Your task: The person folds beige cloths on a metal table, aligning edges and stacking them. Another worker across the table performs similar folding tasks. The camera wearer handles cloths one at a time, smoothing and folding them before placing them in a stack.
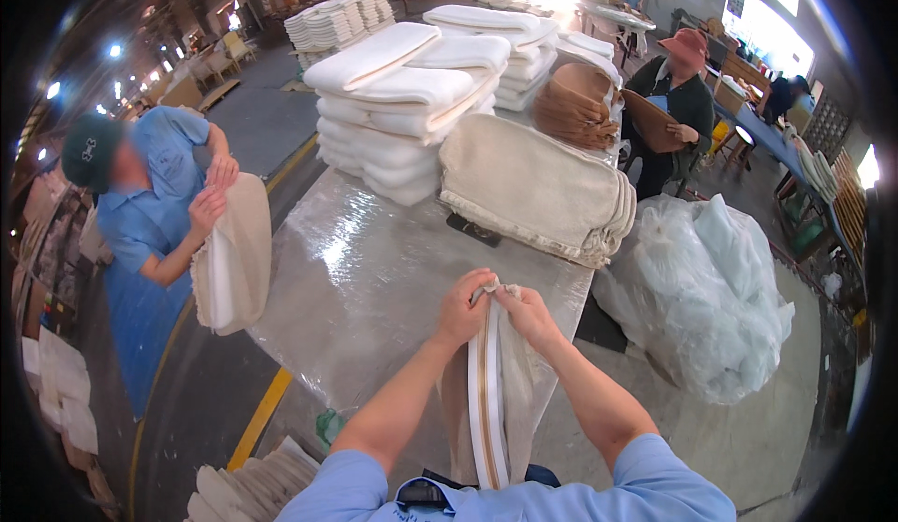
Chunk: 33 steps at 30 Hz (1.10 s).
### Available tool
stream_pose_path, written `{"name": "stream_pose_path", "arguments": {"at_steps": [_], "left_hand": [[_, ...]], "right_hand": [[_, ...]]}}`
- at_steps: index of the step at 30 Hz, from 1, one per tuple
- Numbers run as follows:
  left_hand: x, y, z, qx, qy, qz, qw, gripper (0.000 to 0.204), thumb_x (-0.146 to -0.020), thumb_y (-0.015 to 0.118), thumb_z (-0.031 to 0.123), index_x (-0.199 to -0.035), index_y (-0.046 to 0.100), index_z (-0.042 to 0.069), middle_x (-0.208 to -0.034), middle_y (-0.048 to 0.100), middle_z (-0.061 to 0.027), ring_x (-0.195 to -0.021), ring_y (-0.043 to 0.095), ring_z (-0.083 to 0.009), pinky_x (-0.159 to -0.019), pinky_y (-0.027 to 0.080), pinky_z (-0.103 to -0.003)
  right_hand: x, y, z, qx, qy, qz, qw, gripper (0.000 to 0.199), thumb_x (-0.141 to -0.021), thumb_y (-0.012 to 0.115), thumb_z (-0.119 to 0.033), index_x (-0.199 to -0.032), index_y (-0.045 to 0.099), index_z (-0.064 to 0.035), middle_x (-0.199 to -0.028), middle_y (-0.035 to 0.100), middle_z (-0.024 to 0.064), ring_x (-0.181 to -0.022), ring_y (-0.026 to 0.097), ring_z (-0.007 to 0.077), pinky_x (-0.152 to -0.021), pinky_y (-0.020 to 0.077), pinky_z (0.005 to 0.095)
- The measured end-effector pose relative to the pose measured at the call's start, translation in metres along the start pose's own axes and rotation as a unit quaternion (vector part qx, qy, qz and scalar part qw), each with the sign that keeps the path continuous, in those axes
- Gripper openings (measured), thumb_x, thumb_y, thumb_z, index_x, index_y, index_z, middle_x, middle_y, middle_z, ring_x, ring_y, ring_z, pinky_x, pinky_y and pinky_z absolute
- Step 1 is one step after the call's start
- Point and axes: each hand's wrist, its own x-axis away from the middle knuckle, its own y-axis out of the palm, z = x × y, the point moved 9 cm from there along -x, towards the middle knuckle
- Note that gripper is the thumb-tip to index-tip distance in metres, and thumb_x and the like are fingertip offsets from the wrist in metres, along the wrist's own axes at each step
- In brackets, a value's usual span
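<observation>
A long beige fabric cover (517,400) stands on edge in front of my body, its opening facing up. Inside the opening shows a white padded insert (475,419) with a brown strip running along its middle. At the far end of the cover, my left hand (463,311) pinches the fabric edge. Close beside it my right hand (528,318) also grips the edge, fingers closed. The two hands nearly touch. Just beyond them on the table (327,307) lies a stack of folded beige covers (533,185).
Tall stacks of white pads (402,82) stand at the table's far side, beside a brown fabric pile (575,101). A co-worker (154,185) at left holds another beige cover (245,251). Another person (669,101) holds a brown piece at far right. A plastic bundle (702,297) sits at right.
</observation>
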Motion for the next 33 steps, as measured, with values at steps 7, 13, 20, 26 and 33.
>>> {"name": "stream_pose_path", "arguments": {"at_steps": [7, 13, 20, 26, 33], "left_hand": [[-0.001, 0.0, -0.002, -0.008, 0.01, 0.041, 0.999, 0.014, -0.095, 0.067, 0.002, -0.108, 0.072, 0.002, -0.13, 0.071, -0.0133, -0.12, 0.067, -0.0274, -0.1, 0.052, -0.036], [0.014, 0.012, -0.015, 0.072, -0.039, 0.106, 0.991, 0.013, -0.1, 0.066, 0.009, -0.09, 0.06, 0.004, -0.121, 0.07, -0.011, -0.104, 0.066, -0.0273, -0.091, 0.052, -0.038], [0.015, 0.012, -0.011, 0.054, -0.017, 0.122, 0.991, 0.012, -0.1, 0.067, 0.008, -0.091, 0.062, 0.003, -0.109, 0.068, -0.0123, -0.11, 0.068, -0.03, -0.093, 0.053, -0.039], [0.018, 0.012, -0.016, 0.063, -0.023, 0.101, 0.993, 0.01, -0.103, 0.063, 0.007, -0.095, 0.066, 0.002, -0.111, 0.064, -0.0118, -0.117, 0.065, -0.0277, -0.099, 0.051, -0.039], [0.023, 0.007, -0.015, 0.059, -0.02, 0.098, 0.993, 0.007, -0.101, 0.064, 0.003, -0.094, 0.064, 0.002, -0.112, 0.065, -0.0129, -0.116, 0.065, -0.0289, -0.1, 0.052, -0.041]], "right_hand": [[0.013, 0.015, -0.038, 0.203, -0.15, 0.0, 0.968, 0.037, -0.109, 0.057, -0.035, -0.099, 0.067, -0.0014, -0.08, 0.066, 0.0129, -0.078, 0.064, 0.029, -0.074, 0.0515, 0.0409], [0.031, 0.026, -0.048, 0.311, -0.202, -0.043, 0.928, 0.029, -0.107, 0.057, -0.028, -0.099, 0.063, -0.0002, -0.092, 0.067, 0.0223, -0.085, 0.061, 0.0457, -0.077, 0.0522, 0.0458], [-0.002, -0.017, 0.023, 0.12, -0.057, -0.044, 0.99, 0.046, -0.113, 0.046, -0.041, -0.094, 0.061, -0.0023, -0.087, 0.067, 0.0073, -0.085, 0.066, 0.0254, -0.076, 0.0489, 0.0399], [-0.058, -0.021, 0.012, -0.111, -0.069, 0.037, 0.991, 0.042, -0.112, 0.05, -0.044, -0.114, 0.071, -0.008, -0.102, 0.068, -0.001, -0.093, 0.061, 0.0119, -0.084, 0.0485, 0.0302], [-0.051, 0.019, 0.033, -0.223, 0.052, -0.048, 0.972, 0.028, -0.107, 0.064, -0.033, -0.12, 0.067, -0.0081, -0.11, 0.066, 0.001, -0.1, 0.061, 0.01, -0.092, 0.0488, 0.0283]]}}
